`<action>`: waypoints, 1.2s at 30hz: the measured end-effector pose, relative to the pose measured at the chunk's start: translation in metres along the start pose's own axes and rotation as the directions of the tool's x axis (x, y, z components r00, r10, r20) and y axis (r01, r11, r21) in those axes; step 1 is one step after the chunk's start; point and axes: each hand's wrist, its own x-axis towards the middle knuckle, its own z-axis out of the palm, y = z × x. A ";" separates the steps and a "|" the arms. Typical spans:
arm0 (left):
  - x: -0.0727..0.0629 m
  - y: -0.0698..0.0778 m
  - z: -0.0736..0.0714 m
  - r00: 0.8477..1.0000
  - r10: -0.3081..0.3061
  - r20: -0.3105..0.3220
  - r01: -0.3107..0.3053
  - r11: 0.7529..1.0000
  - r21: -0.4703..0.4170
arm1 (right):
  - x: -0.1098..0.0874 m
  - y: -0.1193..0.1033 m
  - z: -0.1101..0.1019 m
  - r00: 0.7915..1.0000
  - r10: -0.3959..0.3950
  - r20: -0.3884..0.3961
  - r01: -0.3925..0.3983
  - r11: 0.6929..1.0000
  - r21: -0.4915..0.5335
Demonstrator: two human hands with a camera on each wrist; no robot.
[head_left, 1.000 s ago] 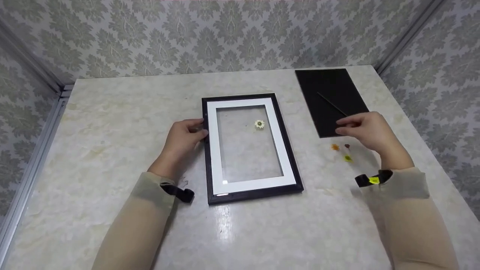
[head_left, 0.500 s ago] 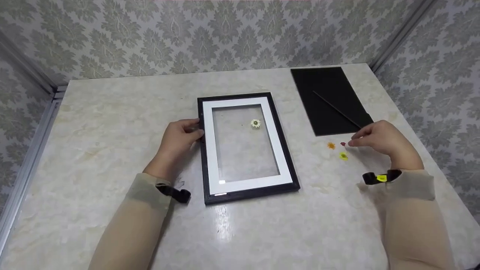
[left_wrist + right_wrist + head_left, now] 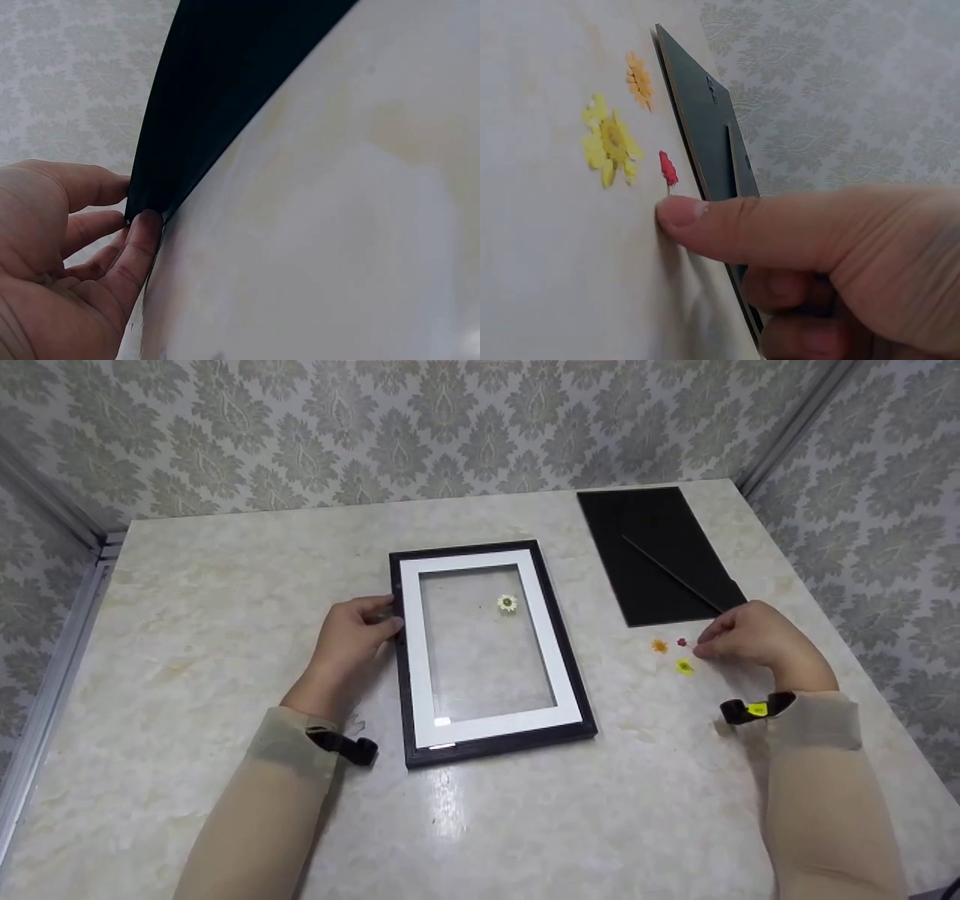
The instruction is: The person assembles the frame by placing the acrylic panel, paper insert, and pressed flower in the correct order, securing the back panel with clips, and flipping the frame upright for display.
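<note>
Right fingers point(image 3: 720, 225) pinch the red flower point(image 3: 667, 168), stem point(image 3: 669, 190) crosswise, bloom point(image 3: 682, 643) left.

Left arm point(image 3: 247, 817) is slanting forward and inward; left wrist point(image 3: 309, 694) is lying roughly in line with it. The left hand point(image 3: 352, 637) is gripping at its fingertips, left thumb point(image 3: 127, 277) and index finger point(image 3: 94, 184) curving towards each other, with a gap showing between them. Right arm point(image 3: 832, 802) is pointing forward, leaning slightly inward; right wrist point(image 3: 806, 673) is turning the right hand point(image 3: 761, 639) towards the person's left. The right hand is pinching at the tip of the right thumb point(image 3: 750, 229), which is lying nearly straight and hiding the index fingertip from the wrist view. Two fingers point(image 3: 802, 289) are curling beneath it.
</note>
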 end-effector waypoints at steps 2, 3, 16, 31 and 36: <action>0.000 0.000 0.000 1.000 -0.001 -0.001 0.001 1.000 0.002 | 0.000 -0.001 0.000 1.000 -0.003 0.000 0.003 1.000 -0.009; 0.000 0.000 0.000 1.000 0.000 -0.002 0.000 1.000 -0.003 | 0.000 -0.003 0.000 1.000 -0.005 -0.001 0.005 1.000 -0.015; -0.002 0.002 -0.002 1.000 0.023 -0.011 -0.023 1.000 0.001 | 0.007 -0.013 0.010 1.000 -0.004 -0.010 0.004 1.000 -0.001; -0.003 0.000 -0.002 1.000 0.024 0.004 -0.025 0.999 0.036 | 0.009 -0.002 0.013 1.000 -0.018 0.008 0.017 0.997 0.080; -0.001 0.001 -0.002 1.000 0.019 0.007 -0.019 0.999 0.038 | 0.007 0.000 0.009 0.999 -0.036 -0.007 0.036 0.998 0.059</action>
